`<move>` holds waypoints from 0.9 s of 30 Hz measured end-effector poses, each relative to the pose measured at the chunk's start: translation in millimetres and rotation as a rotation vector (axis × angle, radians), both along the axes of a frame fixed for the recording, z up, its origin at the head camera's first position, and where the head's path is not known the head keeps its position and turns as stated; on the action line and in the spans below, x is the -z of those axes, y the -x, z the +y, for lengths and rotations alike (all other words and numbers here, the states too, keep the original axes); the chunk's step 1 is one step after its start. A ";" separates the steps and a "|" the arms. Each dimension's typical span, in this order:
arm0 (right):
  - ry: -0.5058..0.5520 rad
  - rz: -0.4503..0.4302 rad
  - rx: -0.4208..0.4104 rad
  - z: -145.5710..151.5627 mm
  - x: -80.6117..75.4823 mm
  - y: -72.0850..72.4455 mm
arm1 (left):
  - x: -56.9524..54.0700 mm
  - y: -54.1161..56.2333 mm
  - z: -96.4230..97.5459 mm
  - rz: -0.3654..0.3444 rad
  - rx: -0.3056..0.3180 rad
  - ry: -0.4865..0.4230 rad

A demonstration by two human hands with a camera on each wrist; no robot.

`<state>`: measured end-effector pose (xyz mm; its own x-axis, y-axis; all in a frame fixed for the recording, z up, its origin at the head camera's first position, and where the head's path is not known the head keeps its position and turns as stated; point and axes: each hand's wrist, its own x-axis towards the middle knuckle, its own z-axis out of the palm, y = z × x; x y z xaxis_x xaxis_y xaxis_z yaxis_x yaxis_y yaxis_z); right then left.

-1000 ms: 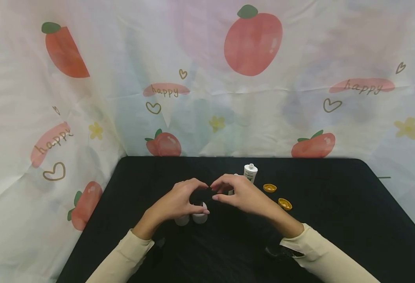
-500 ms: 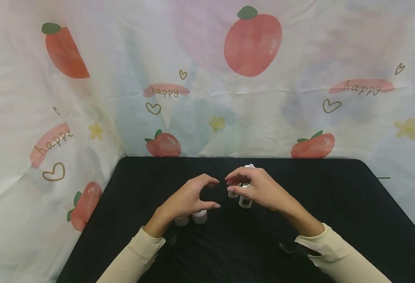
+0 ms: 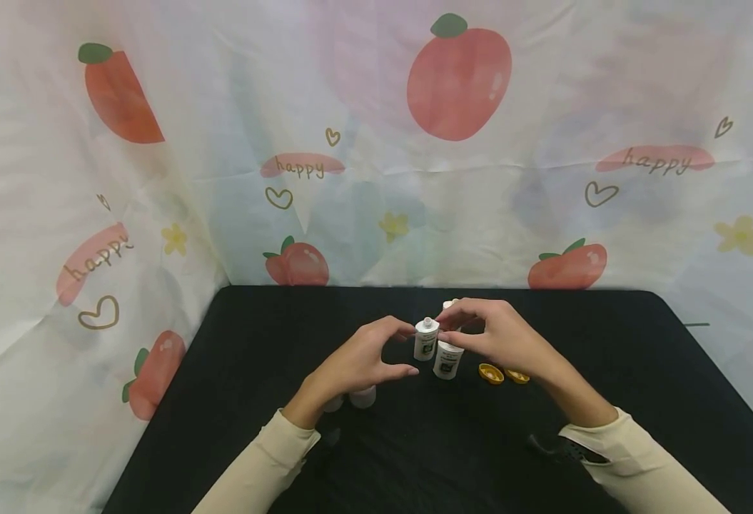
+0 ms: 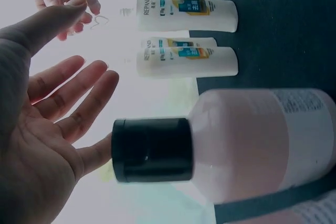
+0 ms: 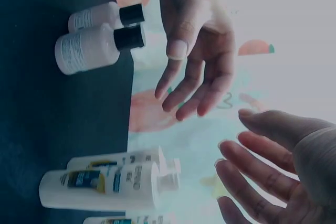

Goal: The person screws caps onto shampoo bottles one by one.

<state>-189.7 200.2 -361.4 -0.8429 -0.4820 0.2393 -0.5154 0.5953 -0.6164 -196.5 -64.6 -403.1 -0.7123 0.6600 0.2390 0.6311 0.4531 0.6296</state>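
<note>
Both hands hang in the air over the black table with their fingers apart and bent. In the head view my left hand (image 3: 366,357) is just left of a white, capless bottle (image 3: 425,341) with a printed label. My right hand (image 3: 501,332) is just right of that bottle and partly covers a second white bottle (image 3: 447,360) and a third behind. The right wrist view shows the white bottles (image 5: 131,187) upright below the hands, with nothing held. Two pale pink bottles (image 5: 89,51) with black caps stand beyond the left hand.
Two yellow caps (image 3: 491,373) lie on the black table (image 3: 607,400), right of the white bottles. A pale pink bottle (image 4: 252,145) looms close in the left wrist view. A printed fabric curtain (image 3: 376,107) hangs behind and left of the table.
Both hands have moved right, from near the black-capped bottles to the white bottles, uncovering two white bottles. The bottles appear to stay in place.
</note>
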 end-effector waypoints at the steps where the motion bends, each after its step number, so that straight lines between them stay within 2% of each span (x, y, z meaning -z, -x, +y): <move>1: -0.002 -0.001 -0.004 2.4 0.9 0.7 | 0.8 0.3 1.4 -0.001 0.000 -0.001; 9: -0.015 -0.004 -0.041 18.3 6.4 5.1 | 4.1 1.0 11.7 0.010 -0.008 -0.019; 15: -0.020 -0.001 -0.055 28.0 10.5 6.1 | 7.7 0.7 23.4 0.030 -0.063 -0.006; 20: -0.054 -0.004 -0.076 35.4 15.6 8.3 | 10.4 -1.4 31.8 0.019 -0.108 0.004; 27: -0.118 -0.010 -0.080 46.0 26.5 12.1 | 15.3 -3.6 40.3 0.006 -0.135 -0.011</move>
